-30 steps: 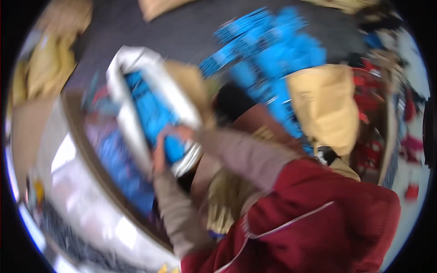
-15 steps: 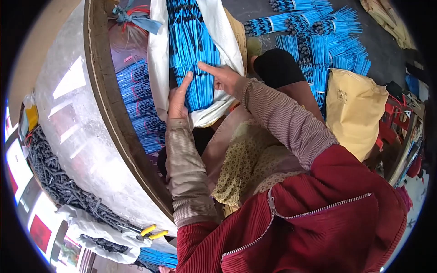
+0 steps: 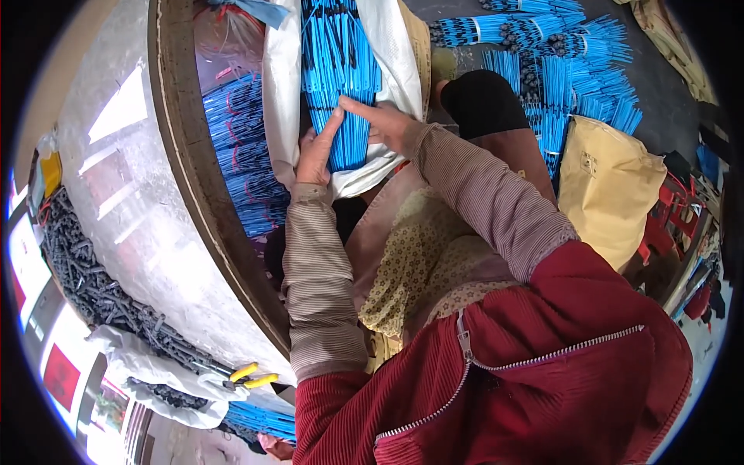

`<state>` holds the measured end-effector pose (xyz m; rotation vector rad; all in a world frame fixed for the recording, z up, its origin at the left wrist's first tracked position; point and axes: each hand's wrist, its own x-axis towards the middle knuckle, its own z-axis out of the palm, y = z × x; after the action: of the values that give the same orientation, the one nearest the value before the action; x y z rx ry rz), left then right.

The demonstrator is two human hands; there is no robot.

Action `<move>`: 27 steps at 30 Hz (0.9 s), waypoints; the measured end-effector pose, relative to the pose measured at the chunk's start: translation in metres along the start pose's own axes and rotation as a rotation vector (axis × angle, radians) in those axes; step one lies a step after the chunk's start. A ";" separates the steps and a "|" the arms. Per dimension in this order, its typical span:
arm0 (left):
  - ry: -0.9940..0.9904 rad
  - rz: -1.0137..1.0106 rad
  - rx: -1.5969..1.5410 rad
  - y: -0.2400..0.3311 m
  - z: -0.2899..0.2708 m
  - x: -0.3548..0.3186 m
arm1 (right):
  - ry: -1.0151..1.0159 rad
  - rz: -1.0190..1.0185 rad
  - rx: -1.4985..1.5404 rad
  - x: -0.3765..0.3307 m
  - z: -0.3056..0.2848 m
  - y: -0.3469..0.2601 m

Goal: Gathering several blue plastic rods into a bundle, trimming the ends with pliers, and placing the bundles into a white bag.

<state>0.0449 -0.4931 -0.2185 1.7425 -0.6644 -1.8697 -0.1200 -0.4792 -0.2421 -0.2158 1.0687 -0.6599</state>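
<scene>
A bundle of thin blue sticks with dark tips [image 3: 341, 143] lies lengthwise in the mouth of a white woven sack [image 3: 280, 85]. My left hand [image 3: 316, 155] grips the bundle's left side, its thumb up along the top. From the right, my right hand [image 3: 387, 124] wraps the other side, with its thumb or a finger reaching across the sticks. Above the bundle's middle the two digit tips meet or nearly meet. The other fingers of both hands are mostly hidden beside the bundle and sack. More blue sticks [image 3: 341, 46] lie farther up in the sack.
Several blue stick bundles [image 3: 550, 85] lie on the dark floor at right, by a tan paper bag [image 3: 608, 178]. Darker blue bundles [image 3: 240, 147] sit left of the sack. A curved-edged table [image 3: 194, 155] bears black parts [image 3: 101, 283] and yellow-handled pliers [image 3: 256, 377].
My two hands have drawn closer together, so the thumb and the opposite digit now meet or nearly meet over the bundle. The whole view has shifted slightly.
</scene>
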 end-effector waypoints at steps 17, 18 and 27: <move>-0.007 -0.098 -0.048 0.008 0.003 -0.014 | -0.195 -0.092 0.152 0.023 -0.012 0.039; -0.007 -0.091 -0.024 0.009 0.012 -0.015 | -0.223 -0.166 0.046 0.030 -0.026 0.048; 0.001 0.038 -0.024 0.013 0.030 -0.062 | -0.205 -0.098 0.544 -0.019 -0.001 0.012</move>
<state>0.0189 -0.4617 -0.1614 1.7044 -0.6673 -1.8438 -0.1221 -0.4584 -0.2344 0.1348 0.6548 -0.9694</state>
